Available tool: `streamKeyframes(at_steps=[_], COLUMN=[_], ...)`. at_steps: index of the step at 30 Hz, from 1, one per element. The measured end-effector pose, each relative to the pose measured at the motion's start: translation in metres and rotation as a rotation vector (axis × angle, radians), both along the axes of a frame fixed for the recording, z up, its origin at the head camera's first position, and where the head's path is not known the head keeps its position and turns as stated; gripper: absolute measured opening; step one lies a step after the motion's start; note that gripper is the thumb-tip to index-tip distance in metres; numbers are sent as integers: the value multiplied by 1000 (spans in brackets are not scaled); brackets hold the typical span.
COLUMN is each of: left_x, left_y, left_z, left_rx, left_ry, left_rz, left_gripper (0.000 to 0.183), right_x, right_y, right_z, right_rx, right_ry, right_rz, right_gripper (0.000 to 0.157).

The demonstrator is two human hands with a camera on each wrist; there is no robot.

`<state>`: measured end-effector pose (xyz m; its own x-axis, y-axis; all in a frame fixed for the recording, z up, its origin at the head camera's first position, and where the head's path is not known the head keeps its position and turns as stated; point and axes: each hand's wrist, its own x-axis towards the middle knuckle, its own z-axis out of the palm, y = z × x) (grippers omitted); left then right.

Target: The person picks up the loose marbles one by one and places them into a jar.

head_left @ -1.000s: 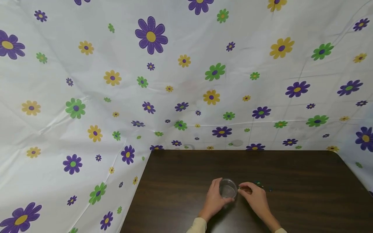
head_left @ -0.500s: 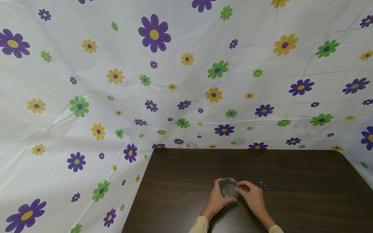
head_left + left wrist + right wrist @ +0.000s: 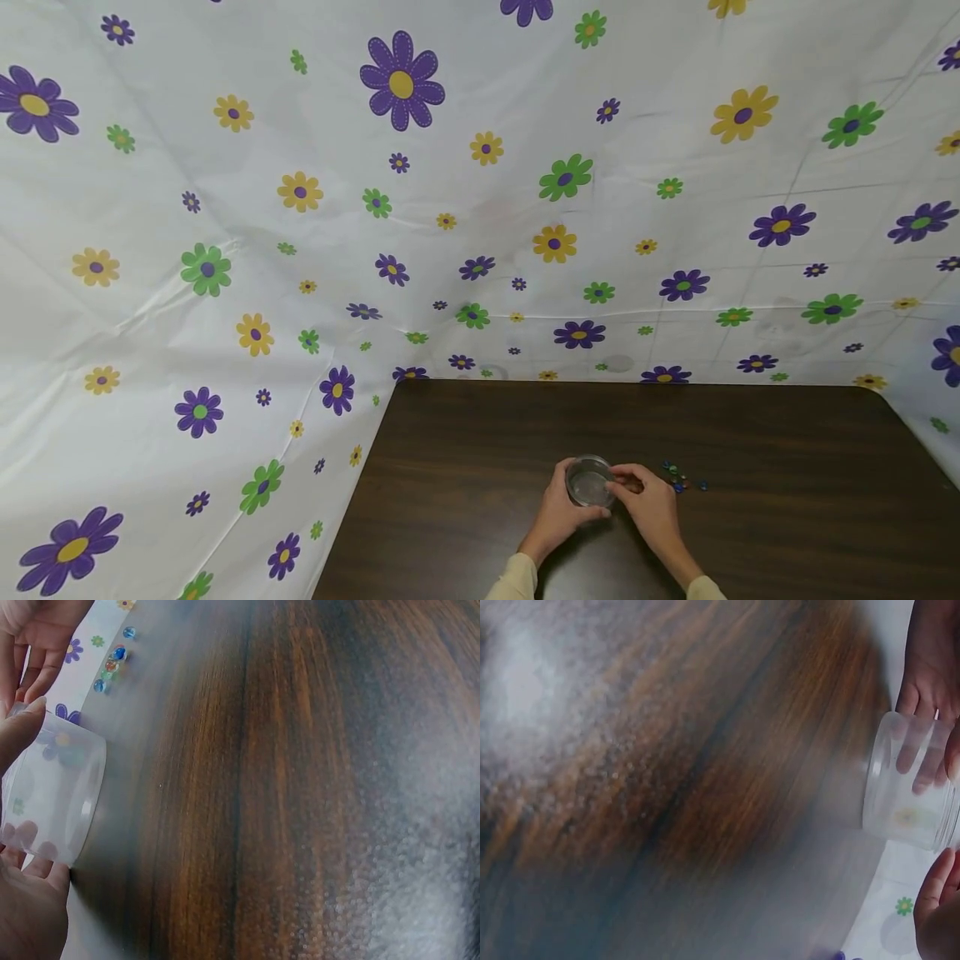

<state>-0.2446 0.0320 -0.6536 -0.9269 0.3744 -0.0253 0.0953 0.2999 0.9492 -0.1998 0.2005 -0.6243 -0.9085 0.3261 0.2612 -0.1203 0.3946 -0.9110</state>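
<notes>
A clear plastic jar (image 3: pixel 588 483) with its mouth up is gripped from the left by my left hand (image 3: pixel 557 517), fingers on the far side and thumb on the near side. My right hand (image 3: pixel 651 507) is at the right of the rim, fingertips pinched together over the mouth. The small green marble seen there half a second ago is hidden by the fingers. Several glass marbles (image 3: pixel 678 485), blue, green and reddish, lie to the right of my right hand. The left wrist view also shows those marbles (image 3: pixel 118 653) beyond the jar (image 3: pixel 64 795).
The dark wood-grain table (image 3: pixel 465 450) extends around the hands. A white sheet with printed flowers (image 3: pixel 450 183) hangs behind it and along the left side. One blue marble (image 3: pixel 703 485) lies slightly apart from the others.
My right hand has moved in from beside the jar, with a green marble at its fingertips, to the rim. The left hand keeps its grip. The view has shifted slightly.
</notes>
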Motion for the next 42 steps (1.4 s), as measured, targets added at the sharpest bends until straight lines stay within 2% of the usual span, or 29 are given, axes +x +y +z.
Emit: streamKeyframes(at_steps=[6, 15, 21, 27, 29, 32, 37, 42], left_x=[0, -1, -1, -2, -2, -2, 0, 0], left_y=[0, 0, 1, 0, 0, -1, 0, 1], left_z=[1, 0, 0, -1, -2, -3, -2, -2], left_rx=[4, -1, 16, 13, 7, 0, -6, -17], left_ry=[14, 18, 25, 29, 31, 30, 17, 13], left_rz=[-5, 9, 15, 12, 10, 10, 10, 15], left_gripper=[84, 85, 85, 85, 85, 85, 85, 85], right_x=[2, 5, 11, 16, 18, 20, 21, 17], right_y=[1, 14, 52, 99, 112, 124, 129, 126], right_z=[-2, -6, -4, -11, -16, -21, -23, -26], right_rx=[23, 87, 154, 322, 372, 402, 413, 424], right_ry=[41, 46, 9, -11, -23, -72, -169, -164], right_rz=[-24, -68, -154, -241, -240, -196, -117, -83], right_gripper=[25, 27, 27, 30, 30, 30, 33, 31])
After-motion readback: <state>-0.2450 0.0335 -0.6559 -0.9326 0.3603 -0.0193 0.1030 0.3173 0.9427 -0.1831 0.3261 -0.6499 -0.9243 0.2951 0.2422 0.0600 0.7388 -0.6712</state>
